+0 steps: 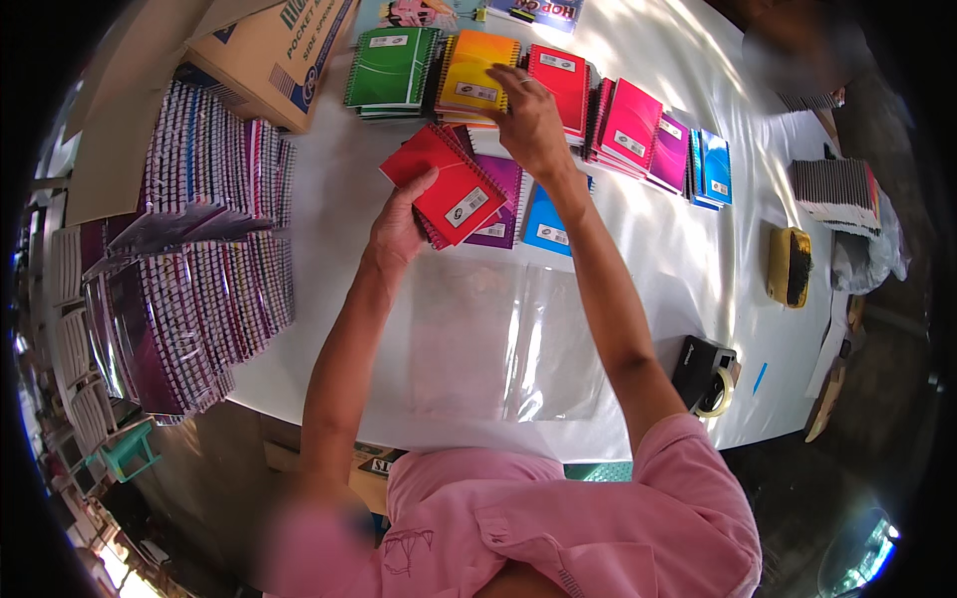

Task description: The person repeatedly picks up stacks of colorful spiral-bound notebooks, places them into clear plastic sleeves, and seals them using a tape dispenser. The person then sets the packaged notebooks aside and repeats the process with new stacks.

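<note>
My left hand [401, 221] grips a red spiral notebook [439, 184], thumb on its cover and fingers hidden beneath; further layers show under its edge. A purple notebook [503, 204] lies partly behind it. My right hand [536, 125] reaches over the stack of yellow notebooks [477, 62], its fingers bent on the top cover and the thumb at the near edge. A blue notebook [543, 221] sits below my right wrist, partly covered by the forearm. Stacks of green [394, 65], red [560, 85] and pink notebooks [630, 125] stand along the row.
Tall piles of spiral notebooks [189, 309] stand at the left beside a cardboard box [269, 60]. Clear plastic sleeves [498, 339] lie before me. Rightward are a tape dispenser [703, 369], a yellow-and-black object [790, 267], a blue strip [761, 379] and more purple and blue notebooks [716, 164].
</note>
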Demonstrator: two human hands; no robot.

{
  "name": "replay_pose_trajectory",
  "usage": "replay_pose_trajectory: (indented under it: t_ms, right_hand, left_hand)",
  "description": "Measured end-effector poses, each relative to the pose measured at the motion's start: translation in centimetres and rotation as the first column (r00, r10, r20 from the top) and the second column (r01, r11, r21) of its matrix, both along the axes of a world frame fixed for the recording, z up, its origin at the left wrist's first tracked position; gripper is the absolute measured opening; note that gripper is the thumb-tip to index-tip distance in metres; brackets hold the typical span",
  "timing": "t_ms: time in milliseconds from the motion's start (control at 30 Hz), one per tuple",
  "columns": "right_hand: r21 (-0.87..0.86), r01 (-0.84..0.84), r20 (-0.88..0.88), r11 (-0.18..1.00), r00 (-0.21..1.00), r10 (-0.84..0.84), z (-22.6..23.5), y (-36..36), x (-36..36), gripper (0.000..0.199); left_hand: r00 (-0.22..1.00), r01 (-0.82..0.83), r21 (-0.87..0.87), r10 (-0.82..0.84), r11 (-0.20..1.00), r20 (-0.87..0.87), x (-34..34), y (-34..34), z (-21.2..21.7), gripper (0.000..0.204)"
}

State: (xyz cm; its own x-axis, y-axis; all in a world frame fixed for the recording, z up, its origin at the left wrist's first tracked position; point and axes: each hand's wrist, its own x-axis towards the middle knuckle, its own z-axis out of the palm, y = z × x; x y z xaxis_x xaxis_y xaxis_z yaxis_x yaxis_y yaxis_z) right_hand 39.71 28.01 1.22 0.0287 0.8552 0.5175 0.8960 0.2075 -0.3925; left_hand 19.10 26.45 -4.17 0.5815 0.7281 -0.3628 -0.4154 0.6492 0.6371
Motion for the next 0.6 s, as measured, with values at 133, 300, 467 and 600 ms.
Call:
replay_pose_trajectory:
  t_ms: [133, 300, 467, 600]
  right_hand:
    - [0.043, -0.098, 0.355, 0.994, 0.932, 0.077, -3.3, 1.9, 0.9, 0.037]
    - [-0.045, -0.245, -0.375, 0.969, 0.903, 0.211, 4.6, 0.9, 0.5, 0.019]
    - [-0.084, -0.919, -0.506, 0.386, 0.373, 0.777, 10.5, 3.2, -1.6, 0.020]
    - [-0.310, -0.896, -0.486, 0.318, 0.437, 0.757, 6.2, 7.3, -6.2, 0.021]
  left_hand:
    - [1.000, -0.024, -0.081, 0.023, 0.996, -0.020, -2.8, 0.8, -0.2, 0.090]
    - [0.999, -0.016, -0.048, 0.013, 0.999, -0.046, -5.3, 0.1, -1.6, 0.097]
    - [0.993, 0.048, -0.039, -0.043, 0.998, 0.109, -5.5, -0.2, -0.7, 0.100]
    - [0.864, 0.112, -0.005, -0.095, 0.994, 0.494, -8.3, 0.1, -2.5, 0.084]
